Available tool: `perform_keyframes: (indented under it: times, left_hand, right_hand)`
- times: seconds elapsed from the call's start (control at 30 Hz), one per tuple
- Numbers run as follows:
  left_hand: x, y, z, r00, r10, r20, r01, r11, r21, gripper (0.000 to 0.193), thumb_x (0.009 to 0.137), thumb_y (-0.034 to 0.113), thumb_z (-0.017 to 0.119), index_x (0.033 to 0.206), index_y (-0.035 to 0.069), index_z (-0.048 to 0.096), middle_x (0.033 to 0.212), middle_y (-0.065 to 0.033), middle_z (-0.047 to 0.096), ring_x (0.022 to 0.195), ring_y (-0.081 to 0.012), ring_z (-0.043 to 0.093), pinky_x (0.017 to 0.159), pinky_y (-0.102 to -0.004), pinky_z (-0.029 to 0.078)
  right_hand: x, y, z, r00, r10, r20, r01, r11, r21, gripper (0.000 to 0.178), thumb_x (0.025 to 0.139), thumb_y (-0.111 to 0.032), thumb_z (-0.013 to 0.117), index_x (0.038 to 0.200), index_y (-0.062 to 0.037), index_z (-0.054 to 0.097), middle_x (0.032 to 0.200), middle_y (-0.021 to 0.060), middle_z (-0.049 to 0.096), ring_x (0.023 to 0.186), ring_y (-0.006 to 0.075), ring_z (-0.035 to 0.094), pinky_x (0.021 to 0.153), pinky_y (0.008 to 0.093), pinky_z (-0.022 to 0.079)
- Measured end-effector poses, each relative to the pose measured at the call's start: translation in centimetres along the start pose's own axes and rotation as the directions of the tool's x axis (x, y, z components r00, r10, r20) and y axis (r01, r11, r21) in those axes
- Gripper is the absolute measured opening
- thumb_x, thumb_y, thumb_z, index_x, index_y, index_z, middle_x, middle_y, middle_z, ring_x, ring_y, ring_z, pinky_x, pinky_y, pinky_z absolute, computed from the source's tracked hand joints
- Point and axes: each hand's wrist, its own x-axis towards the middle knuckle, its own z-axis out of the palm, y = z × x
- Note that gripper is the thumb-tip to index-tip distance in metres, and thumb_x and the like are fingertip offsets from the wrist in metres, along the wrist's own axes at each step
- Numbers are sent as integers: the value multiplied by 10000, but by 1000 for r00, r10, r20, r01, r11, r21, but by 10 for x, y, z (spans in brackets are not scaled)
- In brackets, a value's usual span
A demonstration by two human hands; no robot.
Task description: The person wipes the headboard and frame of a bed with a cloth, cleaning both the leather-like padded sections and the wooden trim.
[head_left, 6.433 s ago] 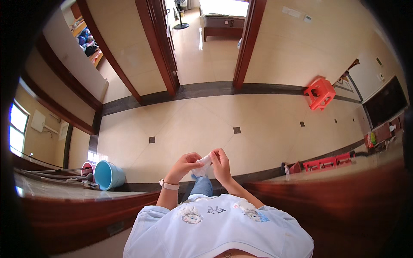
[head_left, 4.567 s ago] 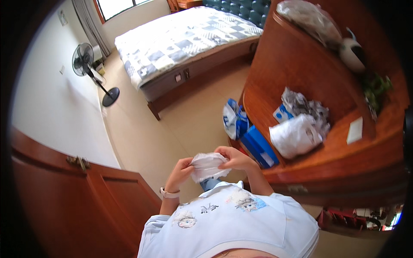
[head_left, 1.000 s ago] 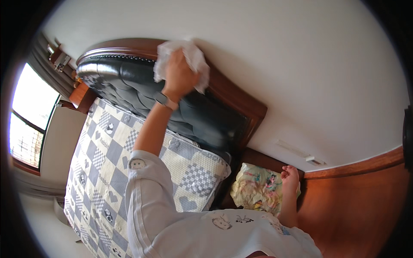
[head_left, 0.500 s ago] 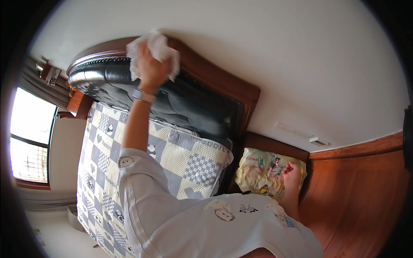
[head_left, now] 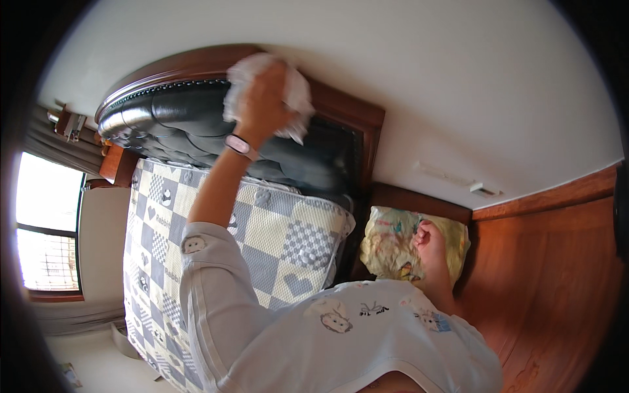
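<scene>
My left hand (head_left: pixel 265 101), with a banded watch on its wrist, presses a white cloth (head_left: pixel 298 98) against the upper part of the headboard. Hand and cloth are slightly blurred. The headboard has a curved brown wooden frame (head_left: pixel 177 67) around black tufted padding (head_left: pixel 183 114); the cloth spans the seam between the two. My right hand (head_left: pixel 427 241) is curled into a loose fist over a yellowish printed cover (head_left: pixel 386 245) on the low bedside piece. Nothing shows between its fingers, and whether it touches the cover I cannot tell.
Below the headboard lies a bed with a grey and cream checked quilted cover (head_left: pixel 268 275). A brown wooden floor (head_left: pixel 537 295) stretches along the right. A white wall (head_left: pixel 458 85) rises behind. At the far left are a barred window (head_left: pixel 49 229) and a wooden bedside cabinet (head_left: pixel 119 165).
My left hand has slid the cloth to the right along the headboard. My right hand has shifted a little left and upward, still curled.
</scene>
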Motion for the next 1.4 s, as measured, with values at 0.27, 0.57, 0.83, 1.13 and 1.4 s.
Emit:
perform_keyframes:
  times: [0.27, 0.57, 0.83, 1.13, 1.4]
  left_hand:
    - [-8, 38, 37, 987, 132, 95, -132, 991, -12, 718, 662, 300, 659, 1225, -75, 418, 1269, -191, 404, 1216, -323, 343, 1042, -432, 211]
    - [-5, 160, 104, 840, 539, 56, -541, 828, 148, 460, 704, 235, 567, 1091, -9, 525, 1159, -162, 493, 1118, -308, 425, 980, -431, 276]
    - [-99, 171, 211, 436, 649, 624, -810, 585, -42, 322, 829, 252, 484, 1048, 27, 555, 1076, -97, 544, 1013, -216, 494, 910, -341, 339]
    - [-157, 206, 337, 342, -38, 939, 820, 499, -279, 268, 831, 284, 548, 957, 51, 591, 943, -78, 577, 858, -197, 524, 777, -338, 400]
    - [-109, 185, 247, 401, -196, 895, 735, 652, -187, 209, 848, 225, 525, 996, 94, 591, 897, -62, 609, 819, -190, 571, 724, -306, 445]
  right_hand:
    - [-30, 1, -33, 984, -84, -155, 96, 993, 71, 18, 782, -109, 493, 769, -99, 484, 555, -19, 385, 474, 104, 344, 459, 255, 293]
    - [-34, 16, -58, 981, -35, -192, 58, 991, 118, 27, 785, -104, 479, 771, -117, 497, 518, -49, 342, 398, 71, 292, 388, 229, 257]
    - [-62, 42, -100, 955, -4, -298, 43, 991, 126, 122, 777, -152, 505, 679, -126, 435, 508, -48, 298, 402, 72, 259, 395, 242, 220]
    - [-134, 68, -208, 708, 84, -701, 75, 978, 193, 56, 766, -155, 524, 747, -104, 516, 502, -35, 332, 397, 86, 293, 366, 240, 251]
    - [-113, 45, -181, 818, -74, -570, 78, 997, -17, 21, 768, -100, 499, 778, -85, 508, 503, -20, 343, 379, 94, 299, 361, 234, 267]
